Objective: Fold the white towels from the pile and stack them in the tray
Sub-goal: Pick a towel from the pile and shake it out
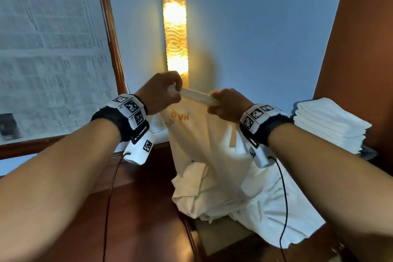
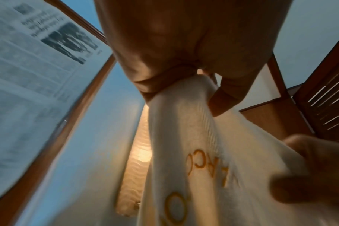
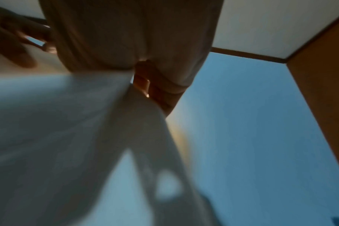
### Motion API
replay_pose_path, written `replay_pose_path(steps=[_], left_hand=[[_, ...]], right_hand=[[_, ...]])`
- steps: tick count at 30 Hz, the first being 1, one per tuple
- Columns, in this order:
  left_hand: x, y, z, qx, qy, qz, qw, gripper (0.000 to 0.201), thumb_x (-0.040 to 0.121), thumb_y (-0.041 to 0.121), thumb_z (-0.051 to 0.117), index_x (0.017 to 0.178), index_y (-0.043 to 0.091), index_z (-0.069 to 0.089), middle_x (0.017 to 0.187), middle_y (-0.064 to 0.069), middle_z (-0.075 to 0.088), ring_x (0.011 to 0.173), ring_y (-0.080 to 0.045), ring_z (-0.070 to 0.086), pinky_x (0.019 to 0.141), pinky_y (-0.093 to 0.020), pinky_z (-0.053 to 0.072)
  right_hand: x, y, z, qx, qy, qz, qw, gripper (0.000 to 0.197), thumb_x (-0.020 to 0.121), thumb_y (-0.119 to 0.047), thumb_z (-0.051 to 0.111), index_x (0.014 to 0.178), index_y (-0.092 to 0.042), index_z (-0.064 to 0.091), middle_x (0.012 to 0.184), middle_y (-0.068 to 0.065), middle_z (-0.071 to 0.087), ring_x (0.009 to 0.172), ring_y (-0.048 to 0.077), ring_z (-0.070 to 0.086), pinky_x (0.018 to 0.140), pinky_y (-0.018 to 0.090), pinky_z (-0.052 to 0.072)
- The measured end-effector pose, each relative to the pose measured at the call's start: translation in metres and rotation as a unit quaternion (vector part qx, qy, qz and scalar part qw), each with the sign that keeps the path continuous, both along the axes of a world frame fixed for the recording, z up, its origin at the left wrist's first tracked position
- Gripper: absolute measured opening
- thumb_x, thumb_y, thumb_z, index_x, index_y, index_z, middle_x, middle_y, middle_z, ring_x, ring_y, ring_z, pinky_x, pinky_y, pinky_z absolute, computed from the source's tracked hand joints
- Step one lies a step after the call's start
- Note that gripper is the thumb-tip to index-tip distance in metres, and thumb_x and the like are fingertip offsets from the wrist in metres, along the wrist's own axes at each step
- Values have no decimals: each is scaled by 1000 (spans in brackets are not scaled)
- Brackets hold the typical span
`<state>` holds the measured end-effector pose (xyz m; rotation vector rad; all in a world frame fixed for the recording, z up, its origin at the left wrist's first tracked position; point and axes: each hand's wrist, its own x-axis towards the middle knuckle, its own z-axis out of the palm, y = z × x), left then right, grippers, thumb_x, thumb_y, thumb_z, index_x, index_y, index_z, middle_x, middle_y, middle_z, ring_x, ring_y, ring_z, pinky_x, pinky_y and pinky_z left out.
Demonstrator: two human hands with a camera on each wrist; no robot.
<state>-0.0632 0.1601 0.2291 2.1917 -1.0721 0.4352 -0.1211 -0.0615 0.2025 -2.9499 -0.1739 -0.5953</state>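
A white towel (image 1: 204, 138) with orange lettering hangs in the air in front of me, held up by its top edge. My left hand (image 1: 163, 91) grips the left end of that edge, and my right hand (image 1: 225, 104) grips the right end. In the left wrist view the towel (image 2: 184, 137) runs out from under my curled fingers (image 2: 164, 61). The right wrist view shows the cloth (image 3: 68, 122) blurred below my right hand (image 3: 135, 45). Its lower part trails onto the pile of loose white towels (image 1: 244, 204) on the dark wooden surface. A stack of folded white towels (image 1: 329, 123) sits at the right.
A lit wall lamp (image 1: 175, 27) hangs on the blue wall straight ahead. A framed newspaper print (image 1: 49, 49) fills the left. A brown wooden panel (image 1: 361, 38) stands at the right, behind the folded stack. Dark wooden furniture (image 1: 144, 208) lies below my arms.
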Motion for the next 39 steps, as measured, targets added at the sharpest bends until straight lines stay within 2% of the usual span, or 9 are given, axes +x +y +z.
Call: replay_pose_path(steps=[3,7,11,15,19,26,30,34,39], left_hand=[[-1,35,3,-5,-2,70,998,22,87,3,64,103,18,61,80,1,59,70,-14,58,53,-15,40],[3,91,-4,-32,-12,172,984,12,88,13,62,87,5,71,78,-13,66,76,-29,60,63,-23,42],[8,119,-22,-96,52,229,967,28,80,32,62,79,4,63,74,-18,61,70,-26,54,63,-32,38],[-14,98,-49,-10,125,167,978,69,61,65,79,115,27,60,93,7,59,81,-10,56,74,-30,42],[-30,78,-73,-107,110,111,982,54,78,45,83,123,24,61,110,7,67,98,-11,61,85,-29,48],[-39,114,-51,-224,68,156,960,16,97,21,66,82,21,73,71,-6,65,62,-16,55,63,-30,44],[-45,151,-39,-197,39,172,964,23,96,23,67,85,4,74,84,-28,69,68,-35,62,62,-41,51],[-45,180,-45,-183,38,213,959,30,100,25,63,90,-1,73,86,-25,72,72,-26,64,60,-23,50],[-26,150,-61,-213,140,129,958,36,100,31,61,97,-3,72,101,-26,72,94,-44,68,89,-57,55]], right_hand=[[-1,-21,-16,73,12,-76,994,20,88,-20,60,69,-21,55,70,-3,58,80,25,61,68,28,44],[-4,-41,-34,213,-27,-120,969,27,87,-12,64,66,-30,61,72,3,65,79,29,66,73,36,55],[8,3,-19,371,-127,-25,919,24,89,-4,57,77,-23,63,74,4,64,69,23,58,64,30,49],[13,85,16,311,-153,104,932,13,91,-10,58,78,-10,61,74,5,61,72,21,53,62,29,41],[10,135,19,232,-114,139,956,30,90,-29,68,67,-23,48,64,-6,52,65,19,50,59,27,37],[3,129,-10,133,-59,156,977,15,89,-27,71,86,-15,62,73,-4,56,67,18,51,61,29,38],[14,78,-73,106,-4,64,992,20,95,-22,63,83,-7,69,79,6,61,78,28,56,67,29,34],[13,22,-120,191,65,-70,977,14,94,-22,62,87,-16,73,89,14,71,90,35,65,72,30,44],[27,49,-79,242,-89,0,966,16,92,-14,59,101,-13,73,99,14,73,92,34,65,80,33,49]])
